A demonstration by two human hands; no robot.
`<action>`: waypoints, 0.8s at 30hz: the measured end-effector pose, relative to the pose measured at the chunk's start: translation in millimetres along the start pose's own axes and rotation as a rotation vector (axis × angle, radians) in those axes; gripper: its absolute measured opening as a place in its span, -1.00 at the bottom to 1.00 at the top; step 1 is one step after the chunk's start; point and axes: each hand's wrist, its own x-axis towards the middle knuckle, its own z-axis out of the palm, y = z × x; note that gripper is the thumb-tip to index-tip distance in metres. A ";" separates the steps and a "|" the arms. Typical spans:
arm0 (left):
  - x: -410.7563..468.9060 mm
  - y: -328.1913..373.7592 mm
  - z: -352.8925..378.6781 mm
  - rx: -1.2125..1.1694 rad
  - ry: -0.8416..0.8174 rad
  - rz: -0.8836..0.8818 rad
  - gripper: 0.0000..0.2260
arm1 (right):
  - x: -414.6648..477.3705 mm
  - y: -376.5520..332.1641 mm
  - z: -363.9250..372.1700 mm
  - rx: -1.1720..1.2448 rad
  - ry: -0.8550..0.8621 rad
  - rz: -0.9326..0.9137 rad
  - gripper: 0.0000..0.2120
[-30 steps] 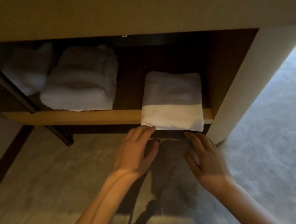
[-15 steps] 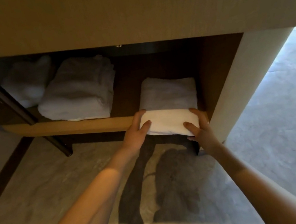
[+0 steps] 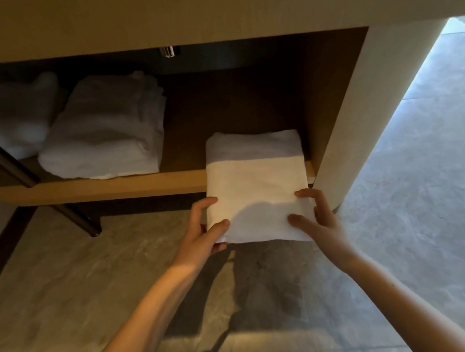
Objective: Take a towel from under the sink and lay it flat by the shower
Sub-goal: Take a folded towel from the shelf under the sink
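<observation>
- While both grips held its near end, the folded white towel [image 3: 258, 190] lay half on the wooden shelf [image 3: 105, 189] under the sink, its front part overhanging the shelf's edge above the floor [image 3: 415, 223].
- The towel's far part sat in shadow at the right end of the shelf, just beside the vanity's pale side panel [image 3: 346, 115].
- The left grip [image 3: 204, 235] pinched the towel's near left corner, with the thumb on top and one finger laid along the left edge; the other fingers were hidden beneath the cloth.
- The right grip [image 3: 320, 216] pinched the near right corner, with the thumb pressed on the top face and a finger curled over the right edge.
- Both bare forearms reached in from the bottom of the view and threw a shadow on the tiles under the towel.
- A thicker stack of folded white towels [image 3: 105, 129] rested on the left part of the same shelf, well apart from the held one.
- Another pale bundle [image 3: 18, 118] sat behind and left of that stack, too dim to make out.
- A dark slanted leg [image 3: 10, 162] crossed in front of the shelf's left end and met the floor.
- The vanity's broad front panel [image 3: 198, 4] filled the top of the view.
</observation>
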 end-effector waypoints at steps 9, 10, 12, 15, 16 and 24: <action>37.8 22.4 -3.8 0.172 -0.050 0.092 -0.60 | 42.6 -17.7 -2.0 0.050 -0.102 0.057 -0.38; 44.7 27.1 -5.0 0.195 -0.034 0.084 -0.60 | 46.4 -18.3 -1.9 0.038 -0.111 0.060 -0.39; 57.3 33.2 -7.0 0.218 -0.017 0.064 -0.61 | 50.2 -18.7 -0.1 0.012 -0.112 0.058 -0.39; 69.7 33.4 -9.3 0.249 -0.062 0.065 -0.57 | 49.0 -13.5 0.1 -0.006 -0.086 0.053 -0.36; 70.4 32.5 -10.6 0.254 -0.078 0.052 -0.55 | 46.3 -11.2 -0.3 0.003 -0.082 0.049 -0.35; 9.8 33.6 -12.5 0.111 -0.157 -0.157 -0.39 | -16.8 -16.4 4.2 0.064 -0.043 0.202 -0.29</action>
